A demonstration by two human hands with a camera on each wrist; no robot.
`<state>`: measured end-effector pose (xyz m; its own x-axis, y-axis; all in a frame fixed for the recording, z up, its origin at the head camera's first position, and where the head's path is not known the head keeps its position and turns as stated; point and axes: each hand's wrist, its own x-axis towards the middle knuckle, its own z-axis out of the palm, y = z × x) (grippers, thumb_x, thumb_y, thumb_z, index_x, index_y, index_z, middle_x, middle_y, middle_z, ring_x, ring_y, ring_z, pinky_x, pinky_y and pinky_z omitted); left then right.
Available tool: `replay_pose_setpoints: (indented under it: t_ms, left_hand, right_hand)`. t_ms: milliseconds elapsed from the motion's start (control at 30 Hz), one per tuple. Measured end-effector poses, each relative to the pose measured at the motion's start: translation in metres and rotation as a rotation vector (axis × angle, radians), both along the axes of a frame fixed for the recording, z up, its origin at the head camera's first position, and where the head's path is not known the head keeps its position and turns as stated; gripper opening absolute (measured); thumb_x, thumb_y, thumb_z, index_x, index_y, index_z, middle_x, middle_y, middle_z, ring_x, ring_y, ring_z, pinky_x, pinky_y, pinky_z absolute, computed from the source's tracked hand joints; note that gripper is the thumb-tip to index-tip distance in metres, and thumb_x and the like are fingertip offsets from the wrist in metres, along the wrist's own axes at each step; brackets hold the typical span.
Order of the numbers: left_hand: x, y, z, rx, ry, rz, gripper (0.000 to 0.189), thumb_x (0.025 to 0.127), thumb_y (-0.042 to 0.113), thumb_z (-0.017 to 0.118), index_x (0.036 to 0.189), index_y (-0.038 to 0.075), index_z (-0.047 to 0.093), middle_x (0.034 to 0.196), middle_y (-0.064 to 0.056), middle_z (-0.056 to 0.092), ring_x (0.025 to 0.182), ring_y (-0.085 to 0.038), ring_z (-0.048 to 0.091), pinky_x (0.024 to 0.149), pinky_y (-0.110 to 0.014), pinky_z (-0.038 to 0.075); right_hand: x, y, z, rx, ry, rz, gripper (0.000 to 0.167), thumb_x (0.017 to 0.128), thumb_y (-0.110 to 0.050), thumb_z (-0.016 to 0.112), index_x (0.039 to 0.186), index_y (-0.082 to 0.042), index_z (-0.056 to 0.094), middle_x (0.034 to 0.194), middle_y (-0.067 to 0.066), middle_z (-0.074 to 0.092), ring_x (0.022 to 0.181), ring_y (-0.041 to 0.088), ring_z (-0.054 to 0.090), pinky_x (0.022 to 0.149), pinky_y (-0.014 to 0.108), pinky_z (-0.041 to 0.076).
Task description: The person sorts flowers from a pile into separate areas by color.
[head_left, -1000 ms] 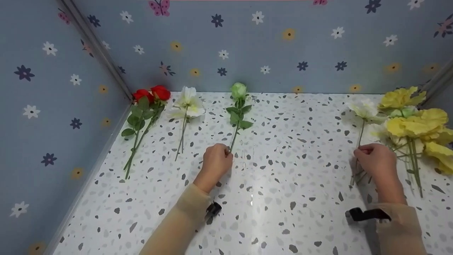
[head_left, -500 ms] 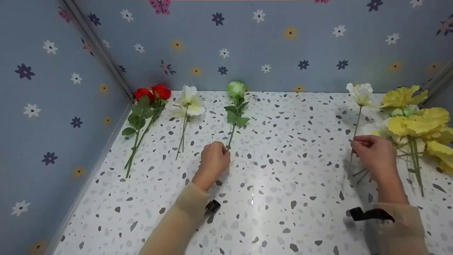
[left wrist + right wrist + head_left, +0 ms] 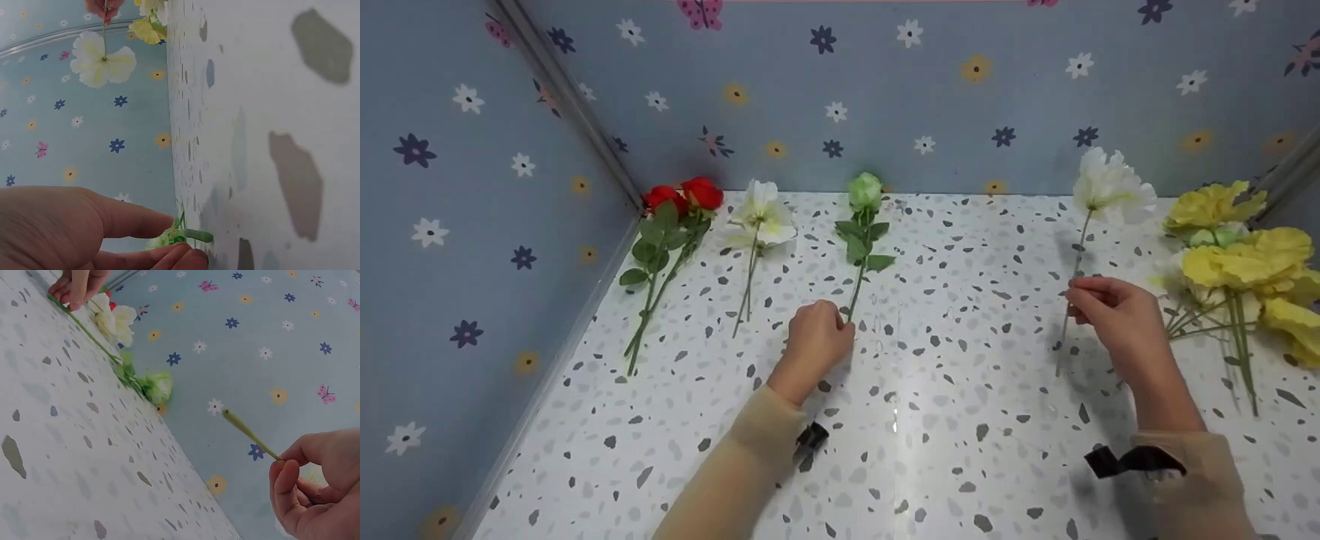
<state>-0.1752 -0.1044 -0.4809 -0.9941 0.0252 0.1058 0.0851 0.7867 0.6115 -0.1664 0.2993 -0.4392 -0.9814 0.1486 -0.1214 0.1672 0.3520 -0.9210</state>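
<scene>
My left hand [image 3: 817,337] pinches the lower stem of a pale green rose [image 3: 865,193], which lies on the speckled table with its bloom near the back wall. In the left wrist view the thumb and fingers close round the stem end [image 3: 198,235]. At the right, my right hand [image 3: 1117,315] holds a white flower [image 3: 1102,184] by its stem between thumb and fingers, lifted off the table. Its stem end [image 3: 247,430] sticks out of the fingers in the right wrist view. The bloom is mostly hidden there behind the hand.
Two red roses [image 3: 703,193] lie at the far left of the table [image 3: 960,420]. Beside them are white flowers [image 3: 761,214]. Several yellow flowers [image 3: 1245,259] are heaped at the right, with a pale green bloom [image 3: 1219,235] among them. Patterned walls [image 3: 885,90] border the table.
The right hand has raised the white flower from beside the yellow heap and carried it left. The left hand stays on the green rose, which shifted slightly.
</scene>
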Motion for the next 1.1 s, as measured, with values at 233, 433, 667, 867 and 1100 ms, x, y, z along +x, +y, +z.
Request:
replay_pose_setpoints:
  t_ms: [233, 433, 667, 867, 1100]
  left_hand:
    - [0.009, 0.013, 0.023, 0.15, -0.099, -0.093, 0.018, 0.101, 0.016, 0.073, 0.086, 0.006, 0.076, 0.078, -0.003, 0.07, 0.068, -0.018, 0.062, 0.067, -0.035, 0.054]
    - [0.026, 0.037, 0.031, 0.435, -0.238, -0.247, 0.014, 0.103, 0.017, 0.071, 0.103, 0.007, 0.08, 0.093, -0.012, 0.08, 0.071, -0.014, 0.073, 0.064, -0.028, 0.057]
    - [0.05, 0.068, 0.029, 0.559, -0.279, -0.327, 0.018, 0.105, 0.018, 0.073, 0.113, 0.004, 0.08, 0.096, -0.012, 0.08, 0.073, -0.012, 0.073, 0.065, -0.028, 0.061]
    - [0.062, 0.081, 0.023, 0.635, -0.303, -0.382, 0.018, 0.105, 0.011, 0.072, 0.115, -0.002, 0.079, 0.096, -0.012, 0.08, 0.075, -0.012, 0.074, 0.07, -0.027, 0.062]
    - [0.063, 0.085, 0.02, 0.658, -0.307, -0.391, 0.015, 0.102, 0.004, 0.074, 0.113, -0.005, 0.078, 0.09, -0.004, 0.079, 0.073, -0.011, 0.072, 0.07, -0.027, 0.063]
  right_hand:
    - [0.002, -0.033, -0.008, -0.129, 0.015, 0.095, 0.042, 0.108, -0.021, 0.072, 0.138, 0.008, 0.063, 0.105, -0.003, 0.073, 0.09, 0.009, 0.072, 0.085, 0.024, 0.062]
    - [0.012, -0.068, -0.009, -0.231, 0.054, 0.172, 0.037, 0.107, -0.011, 0.072, 0.135, 0.012, 0.064, 0.108, 0.009, 0.073, 0.089, 0.015, 0.075, 0.087, 0.029, 0.065]
    - [0.02, -0.098, -0.014, -0.338, 0.117, 0.237, 0.028, 0.105, -0.001, 0.071, 0.128, 0.014, 0.066, 0.105, 0.013, 0.074, 0.085, 0.019, 0.076, 0.085, 0.034, 0.066]
    - [0.025, -0.112, -0.018, -0.397, 0.114, 0.266, 0.027, 0.105, 0.0, 0.071, 0.127, 0.014, 0.066, 0.106, 0.014, 0.074, 0.086, 0.021, 0.076, 0.086, 0.035, 0.066]
    - [0.028, -0.114, -0.019, -0.393, 0.124, 0.265, 0.025, 0.105, -0.001, 0.071, 0.125, 0.013, 0.068, 0.105, 0.014, 0.074, 0.085, 0.021, 0.076, 0.085, 0.036, 0.066]
